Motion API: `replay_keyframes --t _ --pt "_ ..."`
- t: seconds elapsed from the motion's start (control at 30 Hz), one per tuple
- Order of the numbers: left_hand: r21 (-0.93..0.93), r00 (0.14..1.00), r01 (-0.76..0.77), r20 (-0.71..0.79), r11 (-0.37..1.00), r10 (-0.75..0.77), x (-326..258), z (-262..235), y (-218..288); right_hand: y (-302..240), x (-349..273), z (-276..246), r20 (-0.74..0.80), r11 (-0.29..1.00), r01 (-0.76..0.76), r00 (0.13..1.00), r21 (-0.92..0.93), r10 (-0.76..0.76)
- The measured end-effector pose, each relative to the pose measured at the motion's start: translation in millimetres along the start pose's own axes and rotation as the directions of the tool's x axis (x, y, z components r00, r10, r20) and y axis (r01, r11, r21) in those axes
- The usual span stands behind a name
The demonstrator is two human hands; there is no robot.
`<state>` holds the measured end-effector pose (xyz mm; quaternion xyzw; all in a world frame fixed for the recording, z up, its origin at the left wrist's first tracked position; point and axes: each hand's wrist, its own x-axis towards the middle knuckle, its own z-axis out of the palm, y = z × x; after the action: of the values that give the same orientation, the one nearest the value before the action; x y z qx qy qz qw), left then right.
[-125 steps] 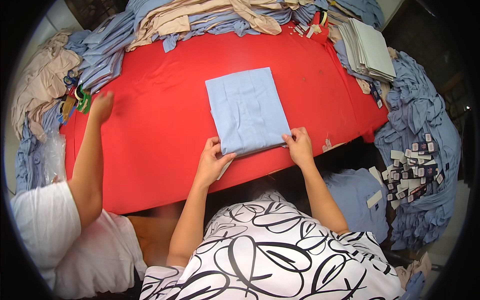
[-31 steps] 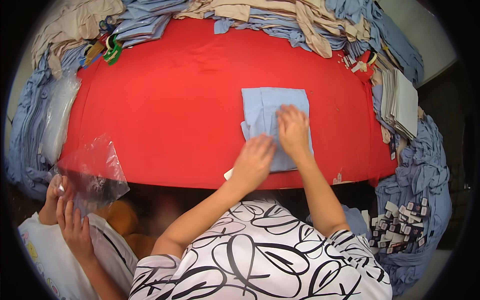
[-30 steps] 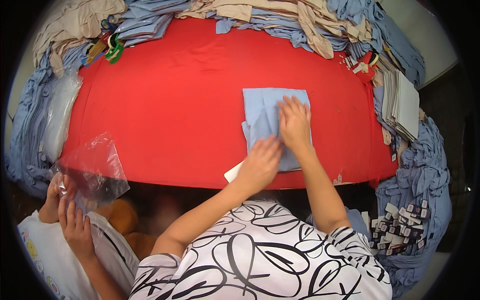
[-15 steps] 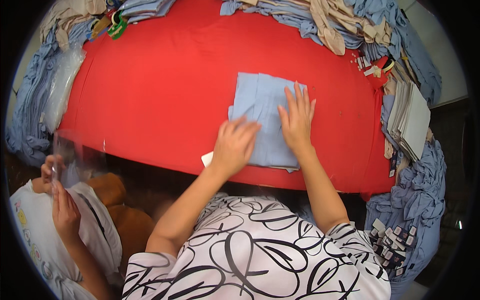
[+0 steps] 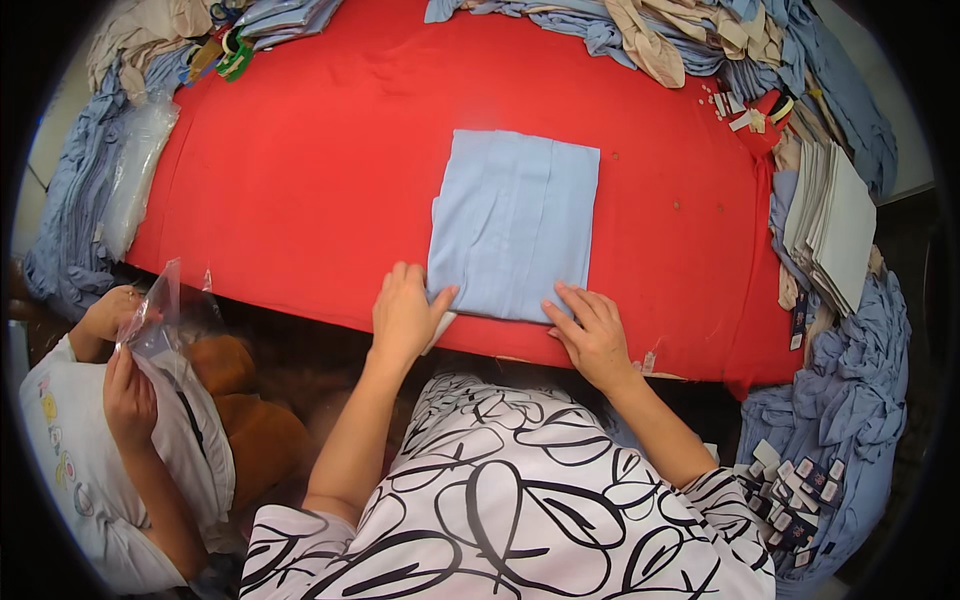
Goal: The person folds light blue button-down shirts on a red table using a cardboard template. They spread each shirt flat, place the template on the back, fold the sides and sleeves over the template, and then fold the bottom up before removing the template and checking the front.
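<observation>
A light blue garment (image 5: 510, 220), folded into a flat rectangle, lies on the red-covered table (image 5: 290, 180) in front of me. My left hand (image 5: 402, 318) rests at its near left corner, fingers stretched out and thumb touching the edge. Beside that thumb, a white piece (image 5: 438, 334) sticks out, partly hidden by the hand. At the near right corner lies my right hand (image 5: 592, 335), its fingers loosely spread on the garment's near edge. Neither hand is closed around the cloth.
Blue and beige garments (image 5: 650, 45) line the far edge. Clear plastic bags (image 5: 140, 180) lie at left, white sheets (image 5: 830, 225) at right, near tagged blue garments (image 5: 830, 400). At my left a co-worker's hands (image 5: 130, 390) hold a clear plastic bag (image 5: 155, 320). Green tape (image 5: 236, 58) sits far left.
Both hands have drawn back toward me from the garment's surface to its near corners. The garment has shifted slightly left and lies flatter. The co-worker's plastic bag has tilted.
</observation>
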<state>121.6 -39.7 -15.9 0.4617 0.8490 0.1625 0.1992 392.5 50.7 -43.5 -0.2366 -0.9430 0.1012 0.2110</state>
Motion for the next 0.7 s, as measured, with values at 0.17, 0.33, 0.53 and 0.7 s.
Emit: replay_keyframes --t 0.17,0.33,0.53,0.7 --pt "-0.486 0.990 0.123 -0.004 0.865 -0.143 -5 -11 5 12 16 -10 -0.004 0.950 0.306 0.952 -0.059 -0.307" --pt "-0.720 0.961 -0.176 -0.272 0.671 -0.040 -1 -15 5 11 50 -30 0.000 0.910 0.415 0.910 -0.002 -0.415" --pt "-0.890 0.956 -0.210 -0.101 0.405 0.275 29 -151 -19 -30 169 -146 -0.135 0.894 0.447 0.888 0.023 -0.440" --pt "-0.748 0.903 -0.333 -0.079 0.574 0.421 46 -235 -20 -34 240 -169 0.031 0.895 0.027 0.998 0.445 -0.046"
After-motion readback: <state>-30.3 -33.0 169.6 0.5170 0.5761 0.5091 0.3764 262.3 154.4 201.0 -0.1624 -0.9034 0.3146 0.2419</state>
